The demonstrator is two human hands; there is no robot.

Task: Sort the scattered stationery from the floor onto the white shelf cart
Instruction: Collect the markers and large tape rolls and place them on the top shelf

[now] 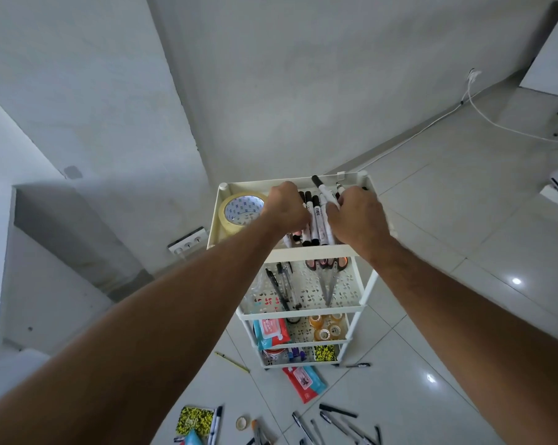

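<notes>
Floor, nearest: loose pens (338, 410) scattered at mixed angles. White shelf cart (306, 254), top tray: white markers (316, 220) with black caps, side by side, long axes running near to far. Left hand (285, 207) and right hand (356, 216) both curled around them. Tape roll (240, 211) at tray's left.

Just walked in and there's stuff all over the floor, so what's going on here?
A person is sorting stationery onto a white plastic shelf cart. Both hands, left hand and right hand, are at the top tray, arranging white markers with black caps beside a large roll of beige tape. Lower trays already hold pens, scissors and small tape rolls. More black pens are on the grey tiled floor.
</notes>
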